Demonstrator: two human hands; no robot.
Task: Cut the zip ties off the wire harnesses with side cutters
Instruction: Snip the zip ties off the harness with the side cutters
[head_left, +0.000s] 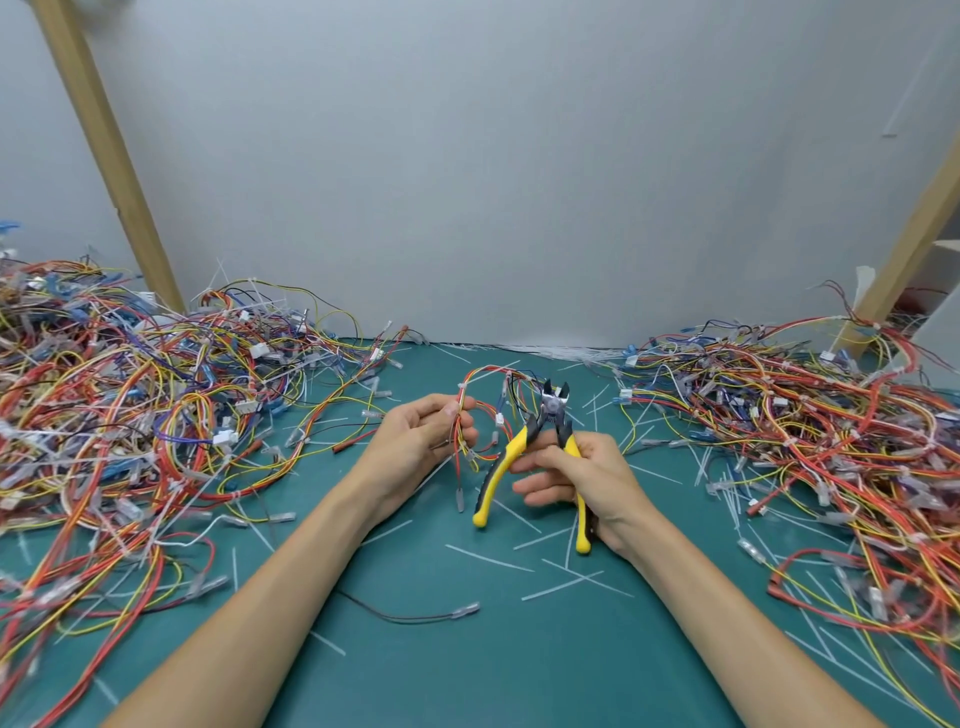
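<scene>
Head, right hand (582, 475) curled, gripping cutters (551, 405)

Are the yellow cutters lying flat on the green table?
No, the right hand grips the yellow cutters upright above the table, next to the wire harness held by the left hand.
</scene>
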